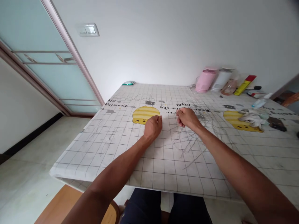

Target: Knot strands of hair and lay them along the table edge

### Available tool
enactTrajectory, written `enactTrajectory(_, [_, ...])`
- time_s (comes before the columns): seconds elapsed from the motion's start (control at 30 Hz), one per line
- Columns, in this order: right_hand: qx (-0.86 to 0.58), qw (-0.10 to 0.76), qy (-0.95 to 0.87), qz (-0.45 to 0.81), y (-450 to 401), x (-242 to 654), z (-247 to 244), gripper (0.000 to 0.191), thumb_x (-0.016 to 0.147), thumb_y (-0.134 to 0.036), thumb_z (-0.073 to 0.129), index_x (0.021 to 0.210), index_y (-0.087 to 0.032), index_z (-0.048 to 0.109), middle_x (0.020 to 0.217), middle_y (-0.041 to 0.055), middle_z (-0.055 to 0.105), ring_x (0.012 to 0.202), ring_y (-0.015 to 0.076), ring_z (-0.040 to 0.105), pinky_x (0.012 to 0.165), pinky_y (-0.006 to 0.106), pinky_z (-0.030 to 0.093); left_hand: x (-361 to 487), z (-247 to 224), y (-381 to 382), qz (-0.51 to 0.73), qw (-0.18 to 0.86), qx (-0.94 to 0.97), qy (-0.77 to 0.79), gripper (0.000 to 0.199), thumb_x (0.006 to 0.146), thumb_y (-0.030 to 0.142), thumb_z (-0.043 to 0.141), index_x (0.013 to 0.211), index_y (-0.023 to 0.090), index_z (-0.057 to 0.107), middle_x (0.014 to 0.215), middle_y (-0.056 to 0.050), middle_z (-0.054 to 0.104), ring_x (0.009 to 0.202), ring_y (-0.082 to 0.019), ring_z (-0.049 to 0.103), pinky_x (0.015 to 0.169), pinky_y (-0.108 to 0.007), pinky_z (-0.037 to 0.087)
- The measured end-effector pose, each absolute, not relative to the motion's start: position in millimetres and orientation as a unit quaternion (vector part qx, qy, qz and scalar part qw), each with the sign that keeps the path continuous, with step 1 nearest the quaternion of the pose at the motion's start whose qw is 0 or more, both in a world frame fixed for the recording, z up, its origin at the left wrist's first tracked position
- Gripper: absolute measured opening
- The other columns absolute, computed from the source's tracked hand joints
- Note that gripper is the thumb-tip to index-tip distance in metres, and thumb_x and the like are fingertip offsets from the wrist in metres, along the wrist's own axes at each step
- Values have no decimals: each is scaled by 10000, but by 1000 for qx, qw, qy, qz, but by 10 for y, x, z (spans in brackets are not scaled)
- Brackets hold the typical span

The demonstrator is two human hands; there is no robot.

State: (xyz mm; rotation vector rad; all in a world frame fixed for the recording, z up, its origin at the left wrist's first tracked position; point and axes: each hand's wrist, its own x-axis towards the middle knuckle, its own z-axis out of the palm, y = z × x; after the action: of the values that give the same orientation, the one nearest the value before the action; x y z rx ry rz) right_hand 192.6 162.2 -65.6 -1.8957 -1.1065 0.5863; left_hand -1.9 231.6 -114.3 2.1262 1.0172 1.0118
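Over the middle of a table with a white gridded cloth (112, 155), both hands are raised a short way apart. My left hand (153, 127) is closed, fingers curled in and thumb side towards the right, beside a printed yellow striped balloon (146, 112). To its right, my right hand (186, 117) is also closed, its fingertips pinched together and pointing left, in front of printed lettering. Whatever either hand may hold is too small or hidden to make out. Dark scribbled lines (191, 143) run across the cloth below my right hand.
Against the wall at the back right stand a pink container (205, 81), a white one (221, 80), a clear bottle (229, 87) and a yellow-red box (244, 85). Crumpled cloth (254, 117) and a dark item (277, 123) lie at the right. A green-white packet (128, 83) sits at the far edge.
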Motion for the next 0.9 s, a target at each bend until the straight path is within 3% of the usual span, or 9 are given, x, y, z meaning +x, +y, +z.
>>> enactTrajectory(0.17, [-780,390,-419,255,2328,2073,-649,262,1097,-332,627,883,-182,632,610,59,692,371,136,552,354,240,381,93,-1268,2305,343,258,825,367,345,1098,266,536,763,202,592,847,-75,649,841,-213,616,808,-331,463])
enactTrajectory(0.57, [-838,315,-353,271,3788,2254,-795,223,1111,-265,621,1059,-54,669,571,57,634,419,138,541,437,242,438,144,-1364,2360,340,288,812,377,317,1102,290,540,812,204,636,907,-119,682,895,-262,647,836,-392,497])
enactTrajectory(0.9, [-856,259,-354,274,4226,2373,-920,140,996,-161,776,950,-68,682,589,90,660,433,142,542,483,270,469,160,-1392,2360,338,301,806,381,256,1104,314,524,901,217,646,971,-138,702,949,-286,670,844,-416,518])
